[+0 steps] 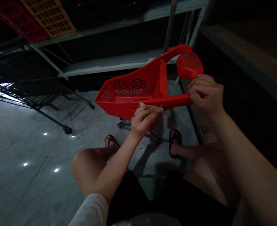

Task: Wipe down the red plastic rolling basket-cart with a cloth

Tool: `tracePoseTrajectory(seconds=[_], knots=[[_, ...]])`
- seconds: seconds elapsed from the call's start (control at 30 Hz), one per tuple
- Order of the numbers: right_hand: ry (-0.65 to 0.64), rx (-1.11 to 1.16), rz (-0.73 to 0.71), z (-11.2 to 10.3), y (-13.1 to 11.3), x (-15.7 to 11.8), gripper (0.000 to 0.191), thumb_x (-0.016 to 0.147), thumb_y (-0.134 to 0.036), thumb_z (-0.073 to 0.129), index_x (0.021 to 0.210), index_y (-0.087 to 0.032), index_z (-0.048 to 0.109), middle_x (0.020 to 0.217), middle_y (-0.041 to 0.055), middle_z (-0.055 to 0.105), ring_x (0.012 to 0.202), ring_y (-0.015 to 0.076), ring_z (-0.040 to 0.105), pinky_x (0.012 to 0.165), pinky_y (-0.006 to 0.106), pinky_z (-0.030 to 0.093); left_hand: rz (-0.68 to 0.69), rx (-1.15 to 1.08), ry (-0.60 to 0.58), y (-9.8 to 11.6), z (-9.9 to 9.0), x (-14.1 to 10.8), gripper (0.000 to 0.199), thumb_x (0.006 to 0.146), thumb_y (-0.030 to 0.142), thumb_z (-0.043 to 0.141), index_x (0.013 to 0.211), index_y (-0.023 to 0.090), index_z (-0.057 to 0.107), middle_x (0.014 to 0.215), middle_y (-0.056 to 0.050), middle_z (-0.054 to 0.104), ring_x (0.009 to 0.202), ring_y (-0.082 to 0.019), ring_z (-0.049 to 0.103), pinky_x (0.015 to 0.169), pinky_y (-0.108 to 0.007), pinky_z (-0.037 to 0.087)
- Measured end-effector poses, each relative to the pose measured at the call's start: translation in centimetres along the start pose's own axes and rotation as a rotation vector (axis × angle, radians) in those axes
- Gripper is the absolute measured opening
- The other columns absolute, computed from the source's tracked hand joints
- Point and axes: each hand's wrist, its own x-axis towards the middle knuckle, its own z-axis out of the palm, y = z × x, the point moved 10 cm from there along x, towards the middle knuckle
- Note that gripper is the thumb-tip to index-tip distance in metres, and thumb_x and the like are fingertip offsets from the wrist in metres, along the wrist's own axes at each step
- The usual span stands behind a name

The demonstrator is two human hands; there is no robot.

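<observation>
A red plastic shopping cart point(129, 106) with a perforated basket stands in front of me, its handle end toward the right. My left hand point(144, 119) is closed on a pale, crumpled cloth point(161, 110) and presses it against the near side of the cart, by the upper rim. Most of the cloth is hidden under my fingers. With the fingers of my right hand point(206, 92) I grip the cart's red handle point(195, 75), just below its boxy middle piece.
A metal shelf rack point(105, 64) runs behind the cart, with a yellow crate point(50, 17) and a red crate point(20, 20) on it. A dark wheeled wire cart point(51, 121) stands at left on the grey floor point(39, 147). A dark ledge point(244, 59) lies at right.
</observation>
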Motion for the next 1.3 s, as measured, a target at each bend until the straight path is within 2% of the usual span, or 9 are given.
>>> tracePoseTrajectory(seconds=[0.1, 0.23, 0.4, 0.57, 0.63, 0.8, 0.9, 1.17, 1.3], knots=[[-0.196, -0.212, 0.01, 0.3, -0.6, 0.1, 0.03, 0.098, -0.035, 0.05, 0.079, -0.023, 0.07, 0.091, 0.0108, 0.079, 0.1, 0.028, 0.073, 0.107, 0.052, 0.051, 0.226, 0.01, 0.169, 3.8, -1.7, 3.4, 0.024, 0.112, 0.036, 0.06, 0.111, 0.024, 0.08, 0.117, -0.008, 0.075, 0.134, -0.026, 0.069, 0.117, -0.052, 0.057], [-0.353, -0.568, 0.011, 1.1, -4.6, 1.0, 0.032, 0.102, -0.027, 0.049, 0.108, -0.016, 0.078, 0.118, 0.0177, 0.079, 0.118, 0.0341, 0.068, 0.103, 0.051, 0.05, 0.344, -0.036, 0.231, 5.9, -1.6, 2.9, 0.019, 0.113, 0.026, 0.058, 0.117, 0.022, 0.076, 0.119, -0.01, 0.074, 0.133, -0.023, 0.068, 0.114, -0.046, 0.06], [-0.535, -0.582, 0.122, 7.9, -8.3, 1.7, 0.037, 0.109, -0.03, 0.044, 0.115, -0.017, 0.077, 0.11, 0.0156, 0.08, 0.104, 0.0309, 0.068, 0.09, 0.044, 0.046, 0.264, 0.081, 0.104, 2.1, -1.2, 2.0, 0.025, 0.114, 0.034, 0.055, 0.108, 0.026, 0.078, 0.112, -0.008, 0.075, 0.129, -0.025, 0.07, 0.112, -0.048, 0.061], [-0.64, -0.612, 0.182, 12.6, -7.1, 0.3, 0.041, 0.111, -0.033, 0.04, 0.109, -0.014, 0.076, 0.105, 0.0178, 0.08, 0.104, 0.0331, 0.065, 0.098, 0.051, 0.039, 0.066, 0.17, 0.265, -3.8, -7.3, 4.8, 0.023, 0.111, 0.017, 0.052, 0.116, 0.022, 0.074, 0.132, -0.009, 0.073, 0.13, -0.023, 0.068, 0.115, -0.049, 0.059], [-0.601, -0.636, 0.185, 12.7, -6.4, 0.1, 0.043, 0.111, -0.035, 0.038, 0.105, -0.015, 0.076, 0.1, 0.0163, 0.079, 0.101, 0.0324, 0.064, 0.098, 0.052, 0.037, 0.025, 0.181, 0.222, -3.8, -6.8, 5.7, 0.031, 0.109, 0.011, 0.048, 0.125, 0.022, 0.072, 0.141, -0.009, 0.072, 0.133, -0.021, 0.067, 0.118, -0.046, 0.057], [-0.531, -0.613, 0.161, 11.9, -5.0, 0.1, 0.042, 0.11, -0.035, 0.039, 0.1, -0.017, 0.076, 0.095, 0.0136, 0.08, 0.096, 0.0304, 0.064, 0.1, 0.054, 0.035, 0.103, 0.207, -0.074, 1.7, 0.3, 6.9, 0.045, 0.105, 0.007, 0.045, 0.144, 0.019, 0.066, 0.147, -0.011, 0.071, 0.143, -0.023, 0.062, 0.127, -0.045, 0.047], [-0.579, -0.643, 0.171, 11.0, -3.2, 0.2, 0.04, 0.108, -0.037, 0.042, 0.097, -0.017, 0.076, 0.097, 0.0154, 0.081, 0.098, 0.0319, 0.066, 0.102, 0.056, 0.035, 0.187, 0.322, -0.233, 2.8, 1.8, 7.0, 0.042, 0.109, 0.018, 0.049, 0.148, 0.021, 0.065, 0.146, -0.012, 0.072, 0.137, -0.025, 0.064, 0.121, -0.044, 0.049], [-0.657, -0.566, 0.269, 8.3, 3.0, 1.0, 0.042, 0.109, -0.044, 0.035, 0.103, -0.027, 0.073, 0.119, 0.0152, 0.08, 0.117, 0.0363, 0.062, 0.117, 0.063, 0.026, -0.049, 0.835, -0.405, -7.3, -7.4, 4.8, 0.039, 0.115, 0.034, 0.044, 0.141, 0.019, 0.069, 0.135, -0.014, 0.076, 0.121, -0.031, 0.068, 0.104, -0.043, 0.054], [-0.646, -0.538, 0.298, 8.4, 5.2, 0.7, 0.051, 0.11, -0.048, 0.026, 0.11, -0.031, 0.075, 0.131, 0.0147, 0.077, 0.129, 0.0404, 0.055, 0.117, 0.067, 0.026, -0.189, 0.855, -0.413, -6.2, -5.8, 4.9, 0.038, 0.114, 0.025, 0.044, 0.144, 0.015, 0.065, 0.137, -0.016, 0.074, 0.121, -0.029, 0.071, 0.104, -0.04, 0.057]])
